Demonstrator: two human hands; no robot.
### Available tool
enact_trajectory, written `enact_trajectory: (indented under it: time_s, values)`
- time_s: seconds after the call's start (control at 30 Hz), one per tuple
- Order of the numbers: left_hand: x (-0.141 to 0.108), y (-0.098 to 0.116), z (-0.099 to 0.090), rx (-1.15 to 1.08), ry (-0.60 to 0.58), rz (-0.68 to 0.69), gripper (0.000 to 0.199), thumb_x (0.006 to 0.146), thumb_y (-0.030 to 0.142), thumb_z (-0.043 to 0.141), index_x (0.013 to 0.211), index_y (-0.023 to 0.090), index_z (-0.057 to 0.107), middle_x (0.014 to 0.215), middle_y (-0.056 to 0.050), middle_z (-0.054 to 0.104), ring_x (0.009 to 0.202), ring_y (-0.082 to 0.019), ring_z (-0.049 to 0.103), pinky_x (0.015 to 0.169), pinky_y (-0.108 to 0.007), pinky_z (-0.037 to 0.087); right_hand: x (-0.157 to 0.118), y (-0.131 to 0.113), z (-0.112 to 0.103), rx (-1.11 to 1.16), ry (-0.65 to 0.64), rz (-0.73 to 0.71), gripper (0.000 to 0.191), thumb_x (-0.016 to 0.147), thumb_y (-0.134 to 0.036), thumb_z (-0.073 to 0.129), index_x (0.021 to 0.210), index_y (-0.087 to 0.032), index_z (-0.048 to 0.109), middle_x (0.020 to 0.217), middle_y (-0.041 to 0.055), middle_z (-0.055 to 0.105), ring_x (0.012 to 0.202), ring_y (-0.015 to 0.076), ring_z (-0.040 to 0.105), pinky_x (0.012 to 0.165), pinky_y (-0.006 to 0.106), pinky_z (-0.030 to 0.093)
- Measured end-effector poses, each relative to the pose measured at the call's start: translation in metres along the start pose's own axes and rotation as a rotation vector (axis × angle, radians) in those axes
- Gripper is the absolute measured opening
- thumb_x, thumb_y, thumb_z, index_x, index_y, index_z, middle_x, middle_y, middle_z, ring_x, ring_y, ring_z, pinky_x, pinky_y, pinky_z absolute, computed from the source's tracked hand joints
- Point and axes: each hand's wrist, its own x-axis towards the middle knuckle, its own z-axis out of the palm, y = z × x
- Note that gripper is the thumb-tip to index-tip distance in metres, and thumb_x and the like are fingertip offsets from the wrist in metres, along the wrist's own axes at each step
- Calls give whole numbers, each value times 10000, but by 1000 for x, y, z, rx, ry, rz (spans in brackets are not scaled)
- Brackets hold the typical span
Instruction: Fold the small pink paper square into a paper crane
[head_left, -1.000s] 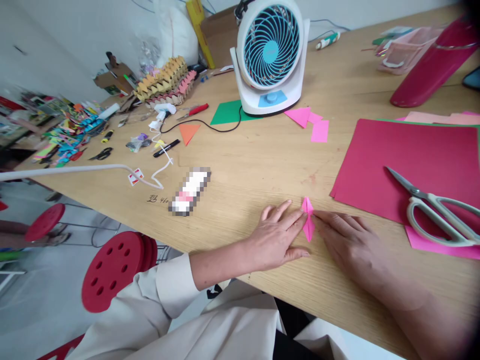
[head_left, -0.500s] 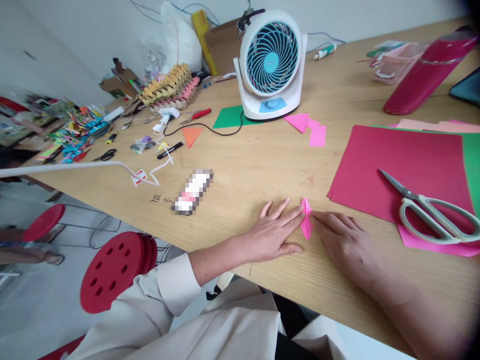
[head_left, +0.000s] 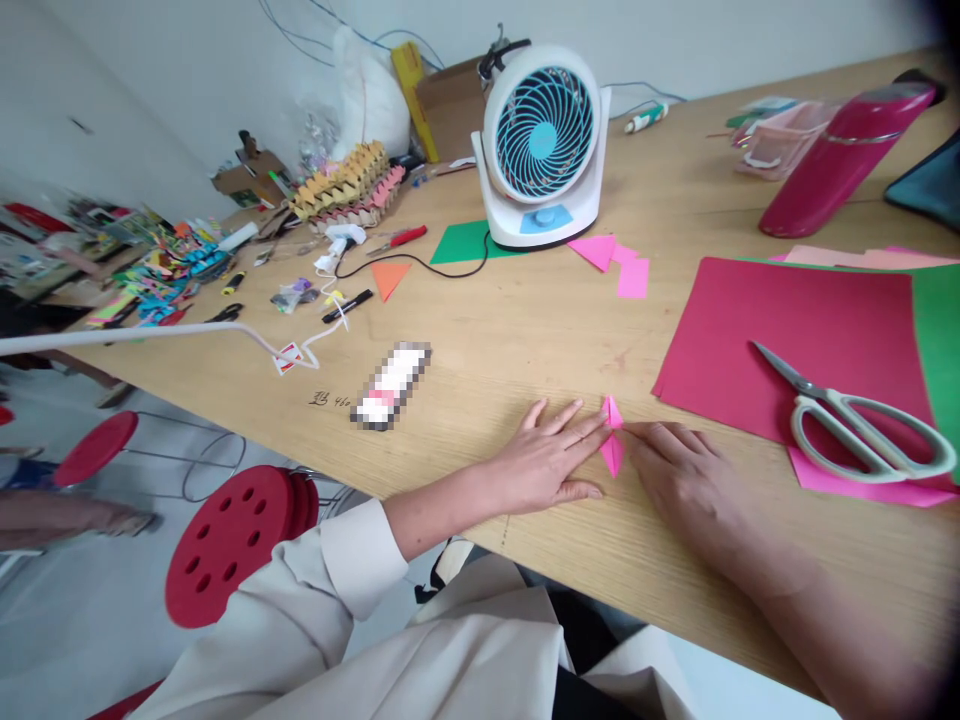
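Observation:
A small pink folded paper (head_left: 613, 455), pointed at top and bottom with a crease down its middle, lies on the wooden table. My left hand (head_left: 541, 455) rests flat to its left, fingers spread, with fingertips pressing on the paper's middle. From the right, my right hand (head_left: 679, 478) touches the paper's edge; its fingers are bent and held together, the tips at the paper and the thumb mostly hidden beneath. White-handled scissors (head_left: 814, 392) lie to the right on a stack of dark red paper (head_left: 780, 330).
A white fan (head_left: 541, 140) stands at the back, with pink paper pieces (head_left: 632, 277) before it. A magenta bottle (head_left: 840, 165) and a pink basket (head_left: 784, 145) are back right. On the left lie a blurred phone-like object (head_left: 391, 385), a black marker (head_left: 347, 306) and a white cable. Red stools (head_left: 232, 545) stand below.
The view has shifted slightly. My left hand stays flat on the folded pink paper, and my right fingers look a little more bent at its right edge.

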Motion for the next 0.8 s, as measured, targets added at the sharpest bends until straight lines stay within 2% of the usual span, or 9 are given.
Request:
enact_trajectory:
  time_s: [0.1,0.23,0.4,0.57,0.8]
  values:
    - [-2,1,2,-26,-3,-18,763,996,590,338,1594,191,83,1677,-76,103,1551,-330,57,1204,-629,82,-3,0,4,35,34,12,329,961,-109,451,1244,-121,618,1179,135,645,1029,264,577,831,397,471]
    - [-1,3,2,-41,-1,-37,742,1004,551,366,1592,189,94,1674,-98,106,1558,-293,59,1212,-606,81,-5,1,8,62,82,4,323,976,-144,439,1242,-144,622,1202,137,642,1033,268,579,832,411,480]
    - [1,-5,-3,-45,-31,50,747,1004,543,374,1587,155,113,1666,-128,136,1561,-258,77,1223,-583,78,-5,1,6,24,65,-7,323,969,-118,455,1248,-152,614,1214,125,634,1001,259,580,805,394,465]
    - [2,-15,-5,-36,-28,106,722,1015,510,373,1594,193,79,1662,-110,174,1560,-224,97,1238,-548,5,-4,-1,0,56,40,-6,341,963,-99,469,1275,-139,601,1218,122,633,1011,259,576,816,386,454]
    - [4,-20,-12,-23,-61,146,758,981,561,423,1592,226,124,1667,-92,166,1557,-258,114,1231,-584,57,-8,12,-4,102,-25,-56,438,963,-113,436,1389,-155,532,1297,126,611,1051,259,586,834,388,452]
